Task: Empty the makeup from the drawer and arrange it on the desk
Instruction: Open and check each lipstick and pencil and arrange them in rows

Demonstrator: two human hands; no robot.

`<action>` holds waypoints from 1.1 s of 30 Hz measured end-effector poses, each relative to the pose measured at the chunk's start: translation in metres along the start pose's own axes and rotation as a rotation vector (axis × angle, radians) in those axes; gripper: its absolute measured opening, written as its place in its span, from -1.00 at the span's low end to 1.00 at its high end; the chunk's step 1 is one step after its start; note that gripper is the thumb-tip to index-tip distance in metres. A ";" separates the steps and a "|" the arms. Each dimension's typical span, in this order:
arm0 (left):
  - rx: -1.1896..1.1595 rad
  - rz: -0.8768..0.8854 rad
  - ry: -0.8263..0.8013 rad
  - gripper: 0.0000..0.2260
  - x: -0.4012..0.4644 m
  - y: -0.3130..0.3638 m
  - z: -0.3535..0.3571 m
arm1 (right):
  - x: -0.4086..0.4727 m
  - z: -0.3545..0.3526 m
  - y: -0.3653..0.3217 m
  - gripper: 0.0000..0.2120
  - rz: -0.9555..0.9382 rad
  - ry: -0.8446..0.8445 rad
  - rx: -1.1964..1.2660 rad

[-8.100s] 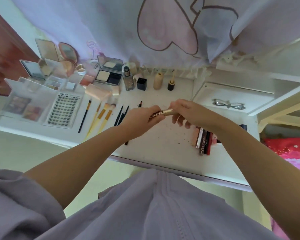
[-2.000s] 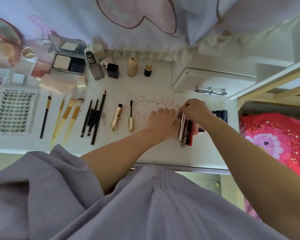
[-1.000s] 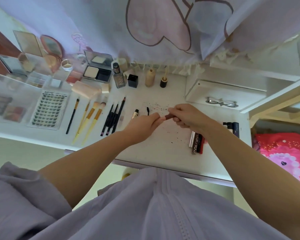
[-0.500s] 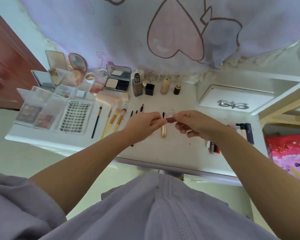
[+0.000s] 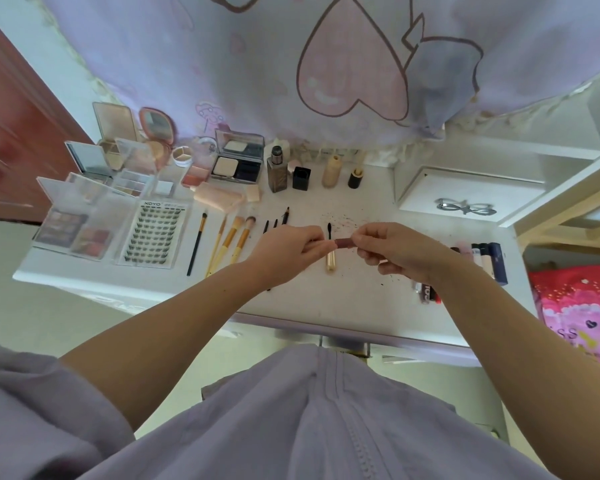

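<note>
Makeup fills the desk [image 5: 361, 306] in rows: palettes [image 5: 73, 230] and a lash tray [image 5: 155, 233] far left, then brushes [image 5: 229, 242], then a gold mascara wand [image 5: 330, 252] lying under the hands. Above it, the left hand [image 5: 288, 252] and right hand [image 5: 395, 252] each pinch one end of a small dark-red tube [image 5: 344, 243], held level in the air. More tubes [image 5: 489, 261] lie at the right edge. If the cap pulls free suddenly, the tube could drop and scatter the lined-up pieces, or smear the desk.
</note>
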State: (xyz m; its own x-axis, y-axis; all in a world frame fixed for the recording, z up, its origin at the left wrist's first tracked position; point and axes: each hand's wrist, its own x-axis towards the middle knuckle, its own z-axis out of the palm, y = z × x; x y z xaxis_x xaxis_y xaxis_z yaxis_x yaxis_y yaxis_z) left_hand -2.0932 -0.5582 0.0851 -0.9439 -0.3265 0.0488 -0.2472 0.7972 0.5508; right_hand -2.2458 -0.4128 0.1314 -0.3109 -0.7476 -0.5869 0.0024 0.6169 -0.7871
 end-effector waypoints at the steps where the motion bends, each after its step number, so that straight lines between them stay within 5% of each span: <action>1: -0.002 -0.003 0.003 -0.69 0.000 0.000 0.001 | 0.000 -0.001 0.000 -0.84 0.000 0.006 -0.003; 5: -0.018 -0.012 0.003 -0.70 0.004 0.003 0.002 | 0.000 -0.006 -0.001 -0.71 0.041 -0.002 0.029; 10: -0.005 -0.008 -0.030 -0.74 0.012 0.007 0.003 | -0.003 -0.016 0.001 -0.87 -0.002 -0.013 0.056; 14: -0.014 -0.012 -0.035 -0.73 0.015 0.008 0.005 | -0.003 -0.019 0.004 -0.65 0.072 -0.027 0.052; 18: -0.022 -0.006 -0.043 -0.72 0.017 0.010 0.008 | -0.005 -0.024 0.005 -0.83 0.039 -0.019 0.084; 23: -0.021 0.005 -0.048 -0.72 0.021 0.013 0.012 | -0.006 -0.031 0.010 -0.64 0.095 -0.013 0.110; 27: 0.004 0.005 -0.072 -0.71 0.021 0.013 0.014 | -0.005 -0.034 0.010 -0.86 0.076 -0.017 0.091; 31: -0.008 0.003 -0.081 -0.72 0.021 0.011 0.013 | -0.003 -0.032 0.009 -0.70 0.101 -0.004 0.043; 33: 0.001 0.009 -0.083 -0.72 0.021 0.012 0.012 | -0.002 -0.032 0.009 -0.78 0.087 -0.001 0.056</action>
State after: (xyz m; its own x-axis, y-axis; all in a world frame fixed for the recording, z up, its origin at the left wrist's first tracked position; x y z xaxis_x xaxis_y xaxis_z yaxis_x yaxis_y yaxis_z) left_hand -2.1184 -0.5494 0.0831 -0.9611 -0.2758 -0.0158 -0.2388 0.8005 0.5497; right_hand -2.2758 -0.3983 0.1317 -0.3060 -0.6923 -0.6535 0.0823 0.6646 -0.7426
